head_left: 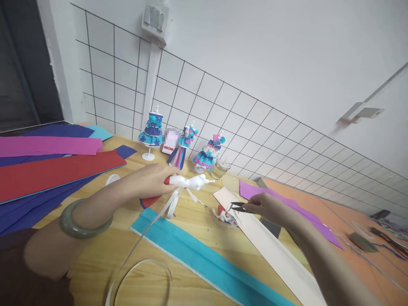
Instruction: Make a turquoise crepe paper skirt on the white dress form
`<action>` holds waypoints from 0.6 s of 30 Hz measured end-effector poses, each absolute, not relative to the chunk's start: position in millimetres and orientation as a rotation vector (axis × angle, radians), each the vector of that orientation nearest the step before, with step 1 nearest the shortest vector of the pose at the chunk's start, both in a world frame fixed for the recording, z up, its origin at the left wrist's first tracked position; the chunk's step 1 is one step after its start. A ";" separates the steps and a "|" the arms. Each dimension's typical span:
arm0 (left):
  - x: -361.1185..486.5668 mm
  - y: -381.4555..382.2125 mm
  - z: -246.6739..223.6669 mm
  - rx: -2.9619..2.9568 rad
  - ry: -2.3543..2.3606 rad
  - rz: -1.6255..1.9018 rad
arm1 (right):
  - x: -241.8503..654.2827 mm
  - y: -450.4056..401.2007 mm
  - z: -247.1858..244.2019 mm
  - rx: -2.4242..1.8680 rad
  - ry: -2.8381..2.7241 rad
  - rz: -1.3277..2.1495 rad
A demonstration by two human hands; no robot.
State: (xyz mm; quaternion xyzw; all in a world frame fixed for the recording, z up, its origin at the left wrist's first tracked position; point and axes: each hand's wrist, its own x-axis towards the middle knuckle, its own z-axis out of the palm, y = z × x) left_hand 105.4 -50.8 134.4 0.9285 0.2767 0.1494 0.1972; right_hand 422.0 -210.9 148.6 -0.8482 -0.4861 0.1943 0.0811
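Observation:
My left hand [162, 176] is closed around the lower end of a small white mannequin form [194, 182], which lies tilted sideways above the table, with a bit of red at its base. My right hand [263, 204] grips dark scissors [239, 207], whose blades are parted over a small heap of red, white and blue scraps [227, 216]. Below my left hand stands a white ribbon roll [172, 205], its thin ribbon curling toward the front edge. A teal crepe paper strip [197, 255] lies in front.
Three dressed miniature mannequins [152, 131], a phone [170, 140] and a glass [220, 168] stand along the back by the wire grid. Red paper [60, 172] lies left; pale paper [270, 250] and purple paper [296, 208] lie right.

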 end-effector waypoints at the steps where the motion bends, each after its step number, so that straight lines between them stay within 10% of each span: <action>1: 105.0 -51.0 135.1 2.594 0.769 0.410 | 417.3 -208.2 145.2 -2.521 -1.436 0.580; 18: 99.5 -56.1 139.5 2.536 0.776 0.467 | 389.8 -197.6 110.7 -1.978 -1.344 1.039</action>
